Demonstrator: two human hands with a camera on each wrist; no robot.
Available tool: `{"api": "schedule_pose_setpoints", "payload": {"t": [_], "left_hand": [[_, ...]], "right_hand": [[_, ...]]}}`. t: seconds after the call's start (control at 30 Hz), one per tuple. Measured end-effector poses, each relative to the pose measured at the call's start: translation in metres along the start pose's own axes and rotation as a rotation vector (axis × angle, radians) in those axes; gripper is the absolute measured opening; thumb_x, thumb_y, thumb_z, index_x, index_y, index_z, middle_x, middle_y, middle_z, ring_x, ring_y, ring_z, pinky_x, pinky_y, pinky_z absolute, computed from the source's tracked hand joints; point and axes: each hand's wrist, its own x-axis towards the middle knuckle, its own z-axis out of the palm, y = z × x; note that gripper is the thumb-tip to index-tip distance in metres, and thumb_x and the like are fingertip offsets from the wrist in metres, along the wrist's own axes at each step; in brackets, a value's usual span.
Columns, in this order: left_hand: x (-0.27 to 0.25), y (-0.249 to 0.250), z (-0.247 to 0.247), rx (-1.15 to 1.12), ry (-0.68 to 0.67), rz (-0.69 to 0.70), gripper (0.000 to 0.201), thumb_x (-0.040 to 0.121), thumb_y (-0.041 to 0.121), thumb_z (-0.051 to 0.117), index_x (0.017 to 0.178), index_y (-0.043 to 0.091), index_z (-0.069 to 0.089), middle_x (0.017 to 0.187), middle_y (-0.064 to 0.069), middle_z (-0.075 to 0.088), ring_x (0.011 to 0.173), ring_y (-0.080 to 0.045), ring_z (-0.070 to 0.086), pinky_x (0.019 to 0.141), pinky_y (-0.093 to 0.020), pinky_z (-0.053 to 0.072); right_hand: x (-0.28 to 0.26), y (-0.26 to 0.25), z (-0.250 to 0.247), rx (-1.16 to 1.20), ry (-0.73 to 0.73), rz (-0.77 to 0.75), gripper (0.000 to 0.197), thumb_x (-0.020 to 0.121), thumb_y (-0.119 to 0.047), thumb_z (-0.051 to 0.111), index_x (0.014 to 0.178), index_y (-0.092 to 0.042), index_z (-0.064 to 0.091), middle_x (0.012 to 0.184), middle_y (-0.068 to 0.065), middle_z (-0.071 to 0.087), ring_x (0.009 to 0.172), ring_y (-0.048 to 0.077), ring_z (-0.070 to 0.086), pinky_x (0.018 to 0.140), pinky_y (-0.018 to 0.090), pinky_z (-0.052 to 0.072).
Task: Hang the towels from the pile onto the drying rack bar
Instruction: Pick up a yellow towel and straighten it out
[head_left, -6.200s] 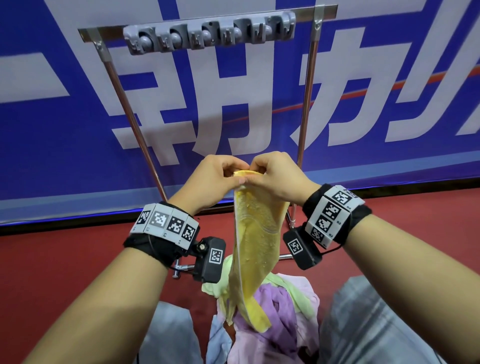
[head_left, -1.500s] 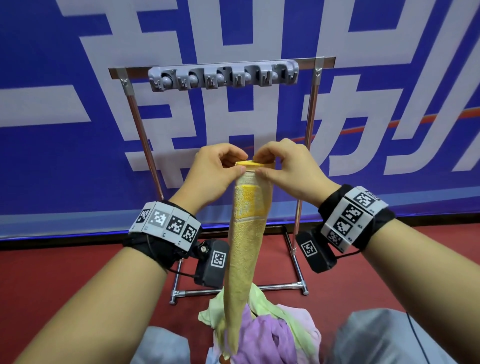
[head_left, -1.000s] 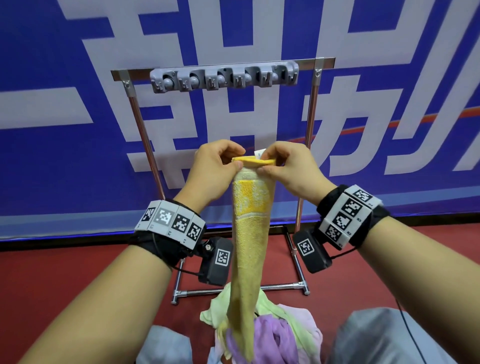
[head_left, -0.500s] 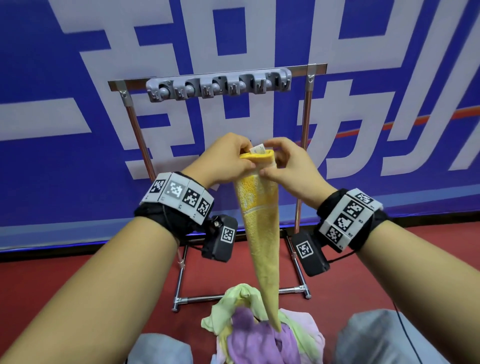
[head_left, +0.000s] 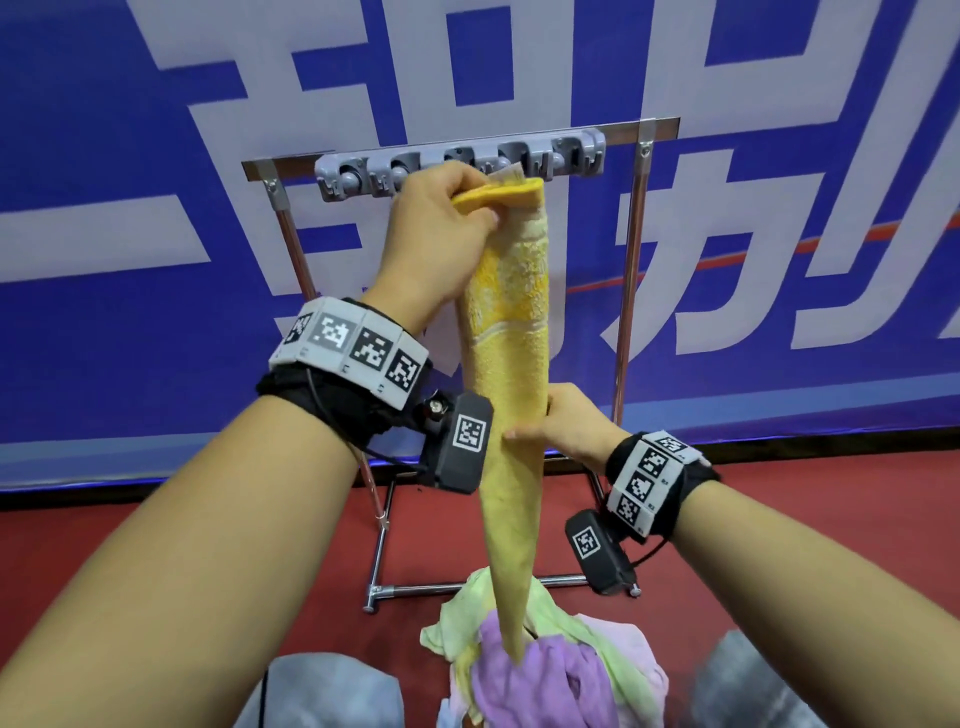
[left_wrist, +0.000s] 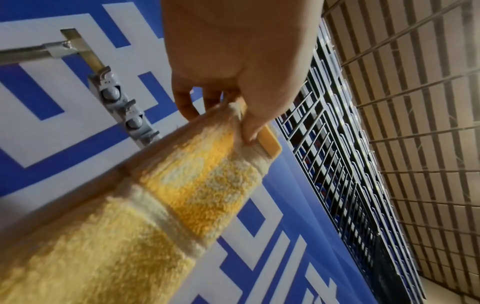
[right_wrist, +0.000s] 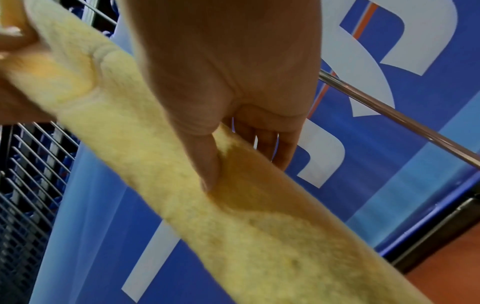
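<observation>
The left hand (head_left: 441, 234) covers the middle of the grey clip strip (head_left: 460, 163) on the drying rack bar (head_left: 631, 127), so it is not possible to see if the top hem of the yellow towel (head_left: 511, 395) touches a clip or only stands in front of it. The fingers of the right hand (head_left: 569, 428) go behind the cloth and are hidden in the head view; the right wrist view shows the thumb pressed on the front and the fingers curled behind. This view is blurred by motion. The lower edge of the pile of towels (head_left: 550, 670) is cut off by the frame.

The towel is thick terry cloth, rough and fluffy, with a darker orange-yellow band near the top and a pale woven stripe under it. It hangs as a long narrow cone, and its tip reaches the pile of soft green, purple and pink cloths on the red floor (head_left: 156, 519). The left hand pinches the flat folded hem at the top, and the right hand grips the towel in the middle.

The rack (head_left: 626, 291) is of shiny metal tubes. Between its two posts there is open space, and the blue banner (head_left: 104, 260) stands close behind.
</observation>
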Motion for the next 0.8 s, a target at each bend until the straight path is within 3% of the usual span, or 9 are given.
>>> {"api": "schedule_pose_setpoints", "payload": {"t": [0.17, 0.3, 0.37, 0.47, 0.53, 0.6, 0.67, 0.73, 0.8], "left_hand": [[0.004, 0.006, -0.008, -0.04, 0.117, 0.021, 0.014, 0.086, 0.012, 0.068, 0.087, 0.026, 0.067, 0.089, 0.006, 0.067, 0.086, -0.009, 0.066, 0.079, -0.033, 0.059], [0.007, 0.008, -0.013, -0.039, 0.218, 0.053, 0.011, 0.084, 0.013, 0.067, 0.09, 0.022, 0.07, 0.089, 0.005, 0.069, 0.085, -0.009, 0.066, 0.078, -0.034, 0.059], [0.007, 0.011, -0.015, -0.071, 0.284, 0.082, 0.01, 0.083, 0.011, 0.067, 0.089, 0.019, 0.07, 0.086, 0.006, 0.068, 0.082, -0.006, 0.065, 0.075, -0.031, 0.058], [0.009, 0.014, -0.023, -0.114, 0.425, 0.132, 0.017, 0.082, 0.009, 0.066, 0.083, 0.025, 0.065, 0.079, 0.014, 0.063, 0.073, 0.005, 0.059, 0.071, -0.021, 0.055], [0.012, 0.011, -0.031, -0.117, 0.449, 0.118, 0.019, 0.082, 0.009, 0.067, 0.081, 0.028, 0.063, 0.078, 0.014, 0.062, 0.071, 0.007, 0.058, 0.07, -0.019, 0.054], [0.014, 0.001, -0.039, -0.119, 0.473, 0.077, 0.018, 0.082, 0.011, 0.068, 0.079, 0.028, 0.063, 0.078, 0.014, 0.063, 0.073, 0.003, 0.06, 0.071, -0.023, 0.056], [0.014, -0.014, -0.047, -0.089, 0.492, 0.002, 0.012, 0.08, 0.015, 0.067, 0.08, 0.028, 0.064, 0.078, 0.014, 0.064, 0.074, -0.001, 0.061, 0.072, -0.028, 0.057], [0.011, -0.034, -0.051, -0.049, 0.492, -0.096, 0.008, 0.079, 0.019, 0.067, 0.081, 0.027, 0.066, 0.079, 0.013, 0.064, 0.075, -0.004, 0.062, 0.07, -0.03, 0.057], [0.007, -0.055, -0.05, 0.002, 0.453, -0.188, 0.006, 0.077, 0.021, 0.066, 0.076, 0.028, 0.065, 0.078, 0.011, 0.064, 0.076, -0.01, 0.062, 0.069, -0.034, 0.056]], "right_hand": [[0.004, 0.015, 0.016, -0.04, -0.028, 0.024, 0.022, 0.077, -0.006, 0.077, 0.098, -0.002, 0.071, 0.099, 0.01, 0.075, 0.093, 0.022, 0.072, 0.086, 0.046, 0.058], [0.001, 0.015, 0.022, -0.028, -0.122, 0.026, 0.04, 0.07, -0.005, 0.084, 0.107, -0.004, 0.068, 0.104, 0.004, 0.074, 0.091, 0.011, 0.07, 0.079, 0.024, 0.057], [0.001, 0.021, 0.026, -0.057, -0.146, 0.039, 0.04, 0.069, -0.005, 0.086, 0.106, -0.004, 0.07, 0.103, 0.004, 0.074, 0.088, 0.009, 0.069, 0.076, 0.019, 0.054], [0.0, 0.035, 0.031, -0.091, -0.136, 0.079, 0.028, 0.075, -0.004, 0.081, 0.101, 0.001, 0.072, 0.102, 0.011, 0.074, 0.089, 0.016, 0.069, 0.081, 0.025, 0.055], [-0.001, 0.041, 0.029, -0.104, -0.099, 0.091, 0.022, 0.079, -0.004, 0.076, 0.1, 0.001, 0.072, 0.101, 0.012, 0.074, 0.088, 0.018, 0.068, 0.082, 0.03, 0.055], [0.0, 0.044, 0.022, -0.129, -0.043, 0.089, 0.016, 0.08, -0.004, 0.073, 0.096, -0.003, 0.071, 0.095, 0.009, 0.074, 0.085, 0.018, 0.067, 0.082, 0.038, 0.055], [0.0, 0.042, 0.012, -0.182, 0.004, 0.074, 0.011, 0.076, -0.009, 0.068, 0.084, -0.002, 0.069, 0.081, 0.004, 0.069, 0.076, 0.014, 0.061, 0.075, 0.042, 0.054], [0.0, 0.037, -0.001, -0.251, 0.078, 0.055, 0.009, 0.073, -0.016, 0.061, 0.073, -0.007, 0.063, 0.071, 0.0, 0.063, 0.069, 0.013, 0.055, 0.062, 0.036, 0.047], [0.0, 0.028, -0.015, -0.292, 0.154, 0.034, 0.008, 0.081, -0.013, 0.06, 0.076, -0.013, 0.066, 0.076, -0.001, 0.067, 0.072, 0.013, 0.06, 0.061, 0.03, 0.047]]}}
